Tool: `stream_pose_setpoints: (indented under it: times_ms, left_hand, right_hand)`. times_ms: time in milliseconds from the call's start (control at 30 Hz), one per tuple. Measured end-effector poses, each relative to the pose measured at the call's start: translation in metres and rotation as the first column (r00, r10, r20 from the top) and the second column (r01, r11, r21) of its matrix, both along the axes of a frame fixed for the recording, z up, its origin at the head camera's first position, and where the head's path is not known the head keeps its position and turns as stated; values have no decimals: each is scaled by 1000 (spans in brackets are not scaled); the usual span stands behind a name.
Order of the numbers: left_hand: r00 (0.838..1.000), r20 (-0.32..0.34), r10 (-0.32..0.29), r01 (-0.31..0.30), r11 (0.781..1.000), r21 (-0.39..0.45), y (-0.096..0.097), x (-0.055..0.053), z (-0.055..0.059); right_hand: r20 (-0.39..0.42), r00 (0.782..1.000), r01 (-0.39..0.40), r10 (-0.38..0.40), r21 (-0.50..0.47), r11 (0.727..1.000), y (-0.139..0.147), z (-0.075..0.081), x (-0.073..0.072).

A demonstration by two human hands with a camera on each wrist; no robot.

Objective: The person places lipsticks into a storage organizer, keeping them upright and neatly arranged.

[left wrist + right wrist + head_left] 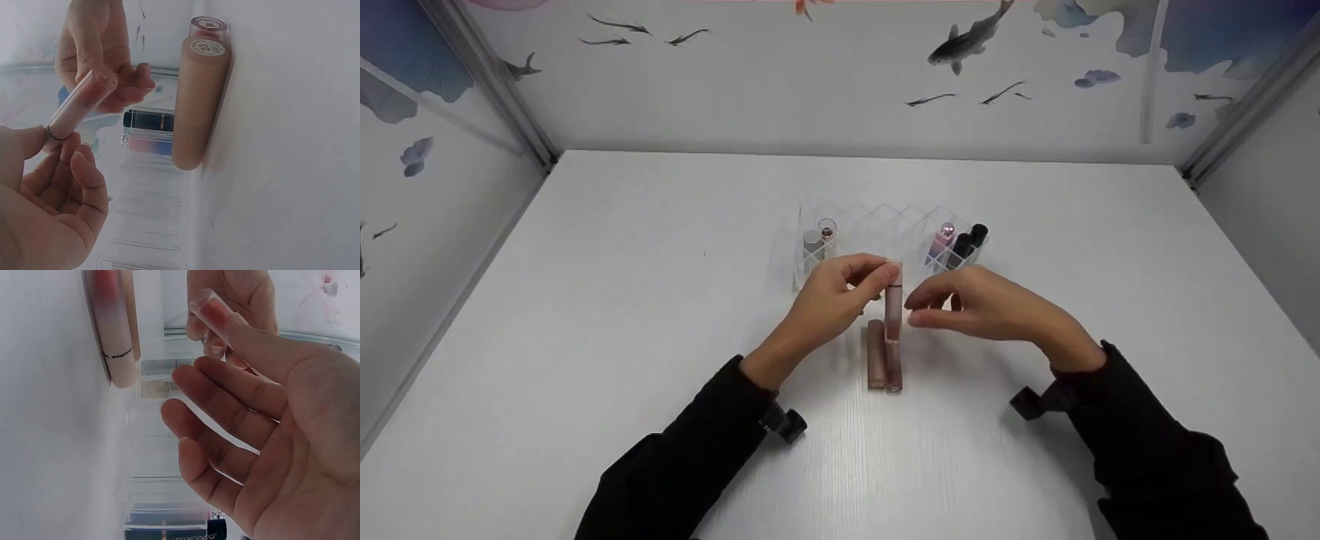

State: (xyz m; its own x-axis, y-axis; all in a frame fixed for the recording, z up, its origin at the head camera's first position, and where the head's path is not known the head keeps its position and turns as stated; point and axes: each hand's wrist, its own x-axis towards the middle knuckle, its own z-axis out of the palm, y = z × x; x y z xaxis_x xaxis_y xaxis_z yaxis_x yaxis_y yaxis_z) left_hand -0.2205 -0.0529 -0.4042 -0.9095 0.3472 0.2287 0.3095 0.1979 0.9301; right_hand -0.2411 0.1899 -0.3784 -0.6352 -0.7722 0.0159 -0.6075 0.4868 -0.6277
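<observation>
My left hand (840,292) pinches the upper, capped end of a slim pink lip gloss tube (893,311), tilted in the left wrist view. Just right of the tube is my right hand (979,304), its fingers loosely bent with nothing held; its thumb overlaps the tube in the right wrist view. Below them, side by side on the table, lie a tan tube (876,356) marked 03 on its end and a clear lip gloss tube (894,371) with reddish contents. In the right wrist view this second tube (112,332) shades from red to pale pink.
Behind the hands stands a clear diamond-patterned organizer (889,225). Its left end holds a greyish bottle (812,246) and a small bottle; its right end has a pink-purple tube (941,241) and black-capped ones (978,234). Printed panels (810,90) border the white table (660,225).
</observation>
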Motion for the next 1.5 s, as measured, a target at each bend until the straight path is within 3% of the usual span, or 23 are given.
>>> stream_pose_setpoints:
  times_ms: [167,333,433,567,900,1500]
  left_hand:
    - [1000,-4,2,-2,1000,-4,-1,0,1]
    - [1000,0,7,-7,1000,-8,-2,-1,1]
    - [1000,12,18,-18,1000,-10,-3,-2,1]
    - [1000,19,24,-24,1000,-10,-3,-2,1]
    - [1000,11,13,-13,1000,11,-4,-3,1]
    - [998,-10,59,-59,998,4,-10,-7,2]
  right_hand:
    - [-65,980,180,-187,-95,979,13,8,-4]
    - [-132,917,353,-378,-178,919,21,11,-10]
    - [-92,877,457,-472,-141,878,27,8,-17]
    - [13,836,549,-548,-13,836,34,0,-27]
    - [120,814,563,-569,83,822,42,-16,-39]
    - [99,789,597,-607,110,794,39,-25,-42]
